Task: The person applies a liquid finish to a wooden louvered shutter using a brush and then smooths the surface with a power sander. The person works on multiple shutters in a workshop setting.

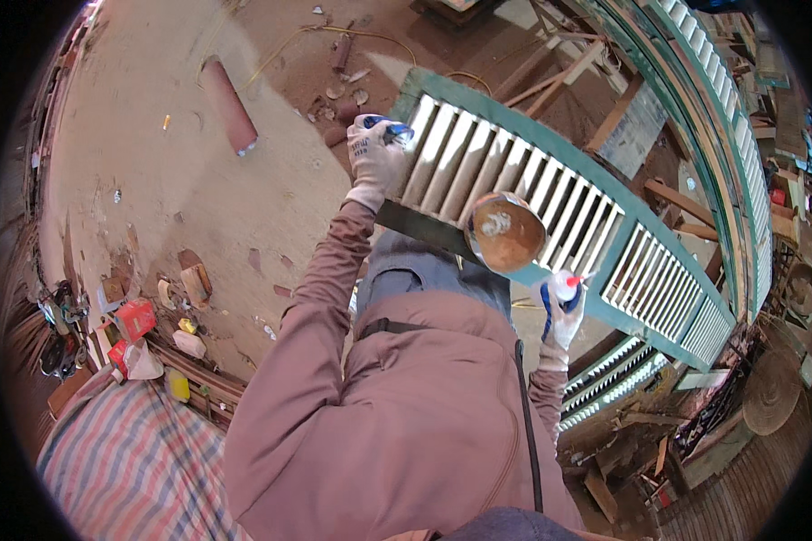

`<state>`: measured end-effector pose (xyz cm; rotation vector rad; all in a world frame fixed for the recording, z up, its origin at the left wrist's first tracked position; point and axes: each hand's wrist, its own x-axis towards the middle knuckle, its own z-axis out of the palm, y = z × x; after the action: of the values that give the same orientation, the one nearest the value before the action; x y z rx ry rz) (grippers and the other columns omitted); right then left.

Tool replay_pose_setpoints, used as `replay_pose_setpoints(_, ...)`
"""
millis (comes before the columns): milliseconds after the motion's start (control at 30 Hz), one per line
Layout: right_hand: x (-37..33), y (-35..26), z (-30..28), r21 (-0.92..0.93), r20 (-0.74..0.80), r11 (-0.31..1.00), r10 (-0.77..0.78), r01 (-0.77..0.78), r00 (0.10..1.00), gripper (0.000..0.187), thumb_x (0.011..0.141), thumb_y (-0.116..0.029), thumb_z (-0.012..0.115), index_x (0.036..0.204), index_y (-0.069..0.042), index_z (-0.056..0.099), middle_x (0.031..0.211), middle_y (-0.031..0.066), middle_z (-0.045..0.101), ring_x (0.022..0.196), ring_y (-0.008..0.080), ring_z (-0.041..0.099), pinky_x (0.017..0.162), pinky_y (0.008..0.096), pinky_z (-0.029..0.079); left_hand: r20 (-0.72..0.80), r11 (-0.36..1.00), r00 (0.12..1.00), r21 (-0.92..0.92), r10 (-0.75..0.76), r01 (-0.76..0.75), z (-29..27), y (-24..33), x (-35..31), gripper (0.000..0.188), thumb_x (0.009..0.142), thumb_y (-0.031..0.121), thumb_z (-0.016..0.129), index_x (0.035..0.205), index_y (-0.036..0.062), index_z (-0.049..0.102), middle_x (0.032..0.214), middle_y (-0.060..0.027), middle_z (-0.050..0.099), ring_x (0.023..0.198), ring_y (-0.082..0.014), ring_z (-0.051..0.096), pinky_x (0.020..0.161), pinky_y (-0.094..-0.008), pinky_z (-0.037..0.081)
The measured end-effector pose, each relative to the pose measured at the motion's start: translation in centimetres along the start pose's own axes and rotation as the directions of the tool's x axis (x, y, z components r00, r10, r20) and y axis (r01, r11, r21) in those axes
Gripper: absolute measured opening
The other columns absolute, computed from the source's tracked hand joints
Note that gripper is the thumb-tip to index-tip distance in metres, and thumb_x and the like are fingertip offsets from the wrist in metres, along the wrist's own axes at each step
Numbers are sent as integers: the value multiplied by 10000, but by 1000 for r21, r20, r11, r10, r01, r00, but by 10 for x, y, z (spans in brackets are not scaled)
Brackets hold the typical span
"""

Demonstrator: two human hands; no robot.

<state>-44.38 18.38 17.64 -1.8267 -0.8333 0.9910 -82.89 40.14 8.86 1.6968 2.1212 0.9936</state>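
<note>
One green louvred panel [615, 257] with pale, parallel slats [470, 167]: gloved left hand [376, 158] curled at its left end, grip unclear; right hand [562, 323] clasping a red-tipped white bottle [561, 288] beside the near edge, which a round brown bowl [517, 245] overlaps.

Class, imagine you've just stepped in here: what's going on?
Someone has a green louvred shutter lying across in front of them. Their gloved right hand grips a white bottle with a red tip, by the shutter's near edge. Their gloved left hand is at the shutter's left end; whether it holds anything is hard to tell. Between the hands, a brown bowl with some whitish stuff inside sits at the near edge.
</note>
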Motion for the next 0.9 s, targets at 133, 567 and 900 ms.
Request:
replay_pose_setpoints(133, -14, -5, 8, 9, -12, 996, 92, -92, 996, 568, 876, -50, 806, 1378, 13, 547, 1235, 97, 637, 1096, 183, 639, 962, 321, 538, 59, 998, 997, 42, -51, 49, 25, -43, 54, 204, 745, 308, 858, 919, 214, 810, 1057, -80, 679, 1048, -301, 605, 921, -416, 492)
replay_pose_setpoints(567, -35, -16, 44, 31, -76, 985, 174, -172, 982, 597, 879, -7, 784, 1414, 17, 522, 1307, 119, 601, 1172, 206, 609, 1008, 341, 531, 497, 995, 864, 82, -82, 48, 61, -68, 129, 904, 562, 465, 987, 1276, 121, 553, 1215, -167, 572, 1214, -377, 509, 1079, -468, 412)
replay_pose_setpoints(900, -21, -38, 76, -19, -55, 979, 199, -201, 978, 624, 876, -57, 802, 1425, 12, 512, 1294, 116, 608, 1170, 199, 608, 1008, 336, 512, 296, 918, 898, -131, -325, 375, 83, -70, 92, 1223, 583, 533, 984, 1499, 49, 334, 1457, -246, 386, 1343, -377, 426, 1135, -470, 391)
